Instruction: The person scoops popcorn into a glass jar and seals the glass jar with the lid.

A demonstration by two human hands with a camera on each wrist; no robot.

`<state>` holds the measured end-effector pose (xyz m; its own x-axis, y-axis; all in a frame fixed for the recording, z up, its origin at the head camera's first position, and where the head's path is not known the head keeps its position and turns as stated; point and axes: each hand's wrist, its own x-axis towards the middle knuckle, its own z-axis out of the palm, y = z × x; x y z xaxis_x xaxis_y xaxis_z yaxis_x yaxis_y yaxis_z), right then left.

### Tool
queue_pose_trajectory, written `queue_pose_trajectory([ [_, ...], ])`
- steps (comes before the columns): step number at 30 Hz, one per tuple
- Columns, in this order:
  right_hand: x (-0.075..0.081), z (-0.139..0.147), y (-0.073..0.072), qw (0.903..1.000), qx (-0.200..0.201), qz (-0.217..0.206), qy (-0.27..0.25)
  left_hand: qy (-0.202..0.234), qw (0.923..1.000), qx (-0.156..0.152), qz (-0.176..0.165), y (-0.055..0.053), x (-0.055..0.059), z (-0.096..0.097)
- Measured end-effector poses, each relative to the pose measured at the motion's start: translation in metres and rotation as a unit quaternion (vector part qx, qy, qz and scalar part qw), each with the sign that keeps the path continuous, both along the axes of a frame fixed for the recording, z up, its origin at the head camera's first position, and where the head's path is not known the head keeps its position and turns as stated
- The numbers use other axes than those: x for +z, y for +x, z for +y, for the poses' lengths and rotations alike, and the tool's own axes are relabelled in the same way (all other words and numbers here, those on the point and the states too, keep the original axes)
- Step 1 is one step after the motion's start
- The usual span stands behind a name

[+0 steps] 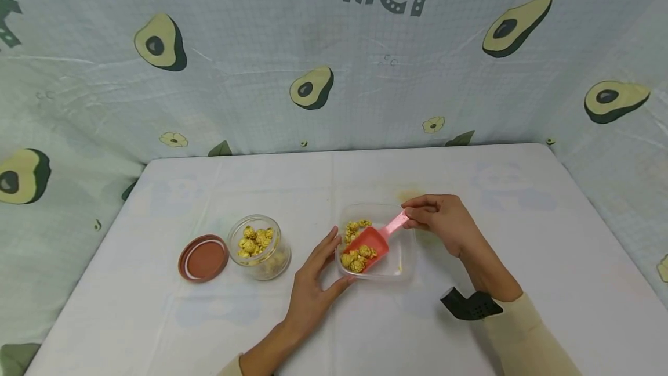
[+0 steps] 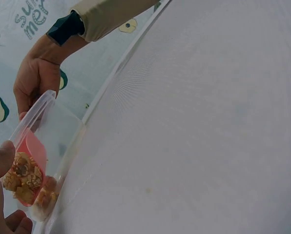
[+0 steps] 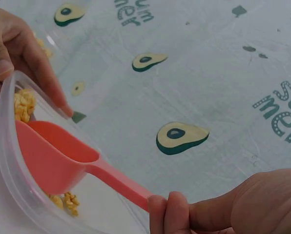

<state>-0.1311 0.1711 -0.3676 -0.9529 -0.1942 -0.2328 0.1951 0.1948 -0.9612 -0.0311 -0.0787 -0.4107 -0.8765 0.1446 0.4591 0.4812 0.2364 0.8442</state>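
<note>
A clear plastic container sits on the table with pieces of yellow popcorn along its left side. My left hand holds its near left corner, the fingers along the left wall and the thumb at the near side. Between thumb and fingers, my right hand pinches the handle of a pink scoop. The scoop's bowl is down inside the container, tilted toward the left, with popcorn in its mouth. Part of the handle's end is hidden by the right fingers.
Left of the container stands an open glass jar partly filled with popcorn. A brown lid lies beside the jar. White cloth covers the table, and an avocado-print curtain hangs behind it.
</note>
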Motion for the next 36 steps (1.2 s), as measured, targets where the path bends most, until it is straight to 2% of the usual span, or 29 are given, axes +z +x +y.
queue_pose_trajectory([
  [10, 0.001, 0.005, -0.002, 0.9991, -0.007, -0.041, 0.002, -0.005, 1.0, 0.003, -0.001, 0.0, 0.0, 0.001],
  [16, -0.001, 0.01, -0.003, 0.9994, -0.007, -0.035, -0.006, -0.002, 0.9999, -0.001, 0.01, 0.0, 0.0, 0.001],
  [29, -0.001, 0.006, -0.003, 0.9996, 0.004, -0.027, -0.001, -0.003, 0.9999, 0.006, -0.014, 0.001, 0.0, 0.001],
  [36, -0.001, 0.008, -0.004, 0.9992, 0.012, -0.032, -0.02, -0.002, 1.0, 0.004, -0.007, 0.001, 0.0, 0.001],
])
